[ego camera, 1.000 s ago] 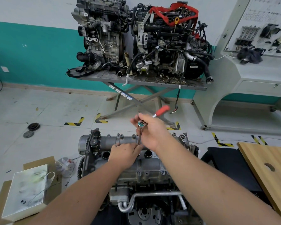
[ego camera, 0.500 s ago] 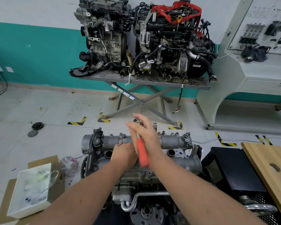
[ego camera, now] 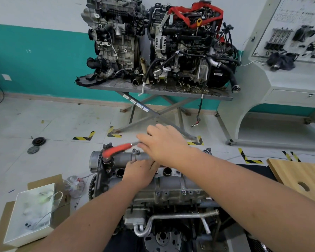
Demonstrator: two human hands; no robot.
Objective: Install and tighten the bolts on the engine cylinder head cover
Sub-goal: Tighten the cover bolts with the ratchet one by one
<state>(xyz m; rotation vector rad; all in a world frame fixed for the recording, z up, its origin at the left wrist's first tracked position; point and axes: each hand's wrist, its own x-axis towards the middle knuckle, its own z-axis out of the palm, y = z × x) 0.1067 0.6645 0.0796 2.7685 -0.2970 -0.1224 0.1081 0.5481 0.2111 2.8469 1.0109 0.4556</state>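
- Curved bright metal pipe (ego camera: 173, 218) runs across the near face of the engine (ego camera: 171, 190), which sits low and centre; its bottom is cut off by the frame edge.
- White rectangular tray (ego camera: 32, 213) sits on flat cardboard (ego camera: 0, 231) at lower left; holds a few small dark bits, too small to identify.
- Cylinder head cover (ego camera: 173, 182) is grey cast metal, rough and ribbed, with round open holes on top of the engine.
- Left hand (ego camera: 139, 172) rests curled on the cover; fingertips are hidden under the other hand, so grip can't be told.
- Right hand (ego camera: 164, 144) lies over the ratchet (ego camera: 117, 150) head, fingers closed on it; red handle sticks out left, blurred. Head and bolt are hidden.
- Pale wooden board (ego camera: 302, 177) with a round hole sits at right, cut off.
- Two dirty engines stand on a grey steel table (ego camera: 158, 90) by the teal wall.
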